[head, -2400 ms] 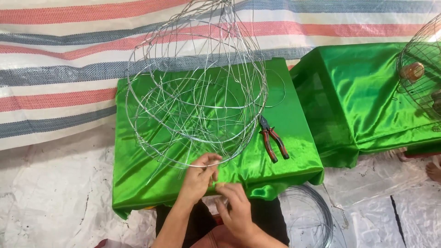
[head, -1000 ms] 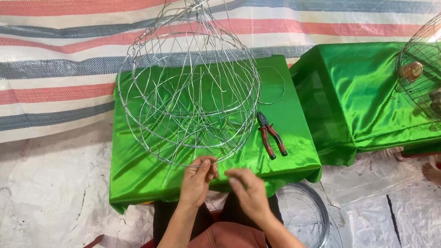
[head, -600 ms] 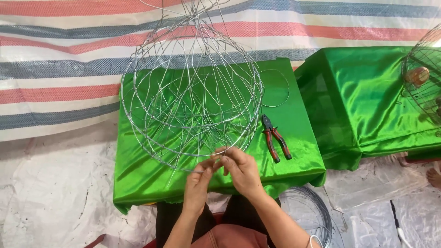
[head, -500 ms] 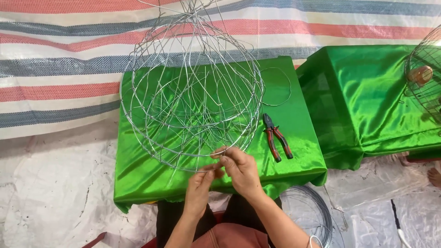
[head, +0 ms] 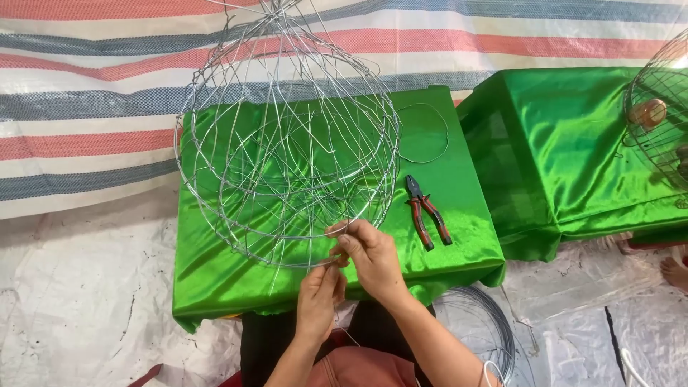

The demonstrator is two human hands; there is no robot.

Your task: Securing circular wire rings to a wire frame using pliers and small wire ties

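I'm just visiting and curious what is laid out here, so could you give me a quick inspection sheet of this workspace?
Surface: low table draped in shiny green cloth.
Job's things: round wire frame of many thin silver hoops, standing on the cloth; a thin wire runs from its near rim down between the hands.
Clutter: red-handled pliers lying shut right of the frame; a loose wire ring behind them.
Hands: left hand and right hand both pinch wire at the frame's near rim.
Cables: wire coil on the floor at right.
Surroundings: striped tarp, second green-draped table, another wire frame on it, pale floor sheet.
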